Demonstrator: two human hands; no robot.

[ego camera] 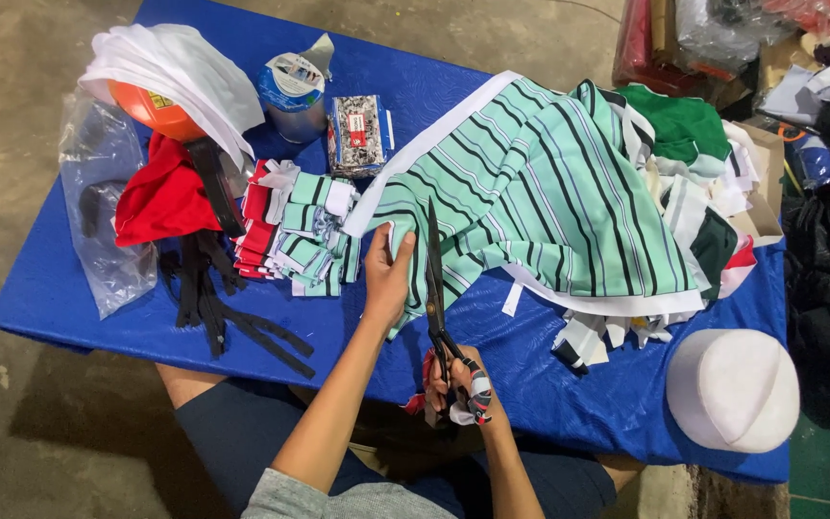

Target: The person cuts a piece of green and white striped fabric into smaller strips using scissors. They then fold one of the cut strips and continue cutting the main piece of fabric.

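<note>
Scissors [437, 308] gripped in right hand [453, 384], left hand [386, 279] pinching green striped fabric [540, 183], blue table [549, 394].

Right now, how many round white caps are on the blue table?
1. The white cap sits on the near right corner of the blue table, right of the right hand holding the scissors. More could lie hidden under the fabric piles.

Clear plastic bag [103, 207], far left on blue table [69, 308], dark bits inside. Small clear packet [355, 135] w/ red-white label, centre top, just beside silver tape roll [292, 88] w/ blue-white label. Yellow sticker [159, 99] on orange ball [151, 111], top left.
</note>
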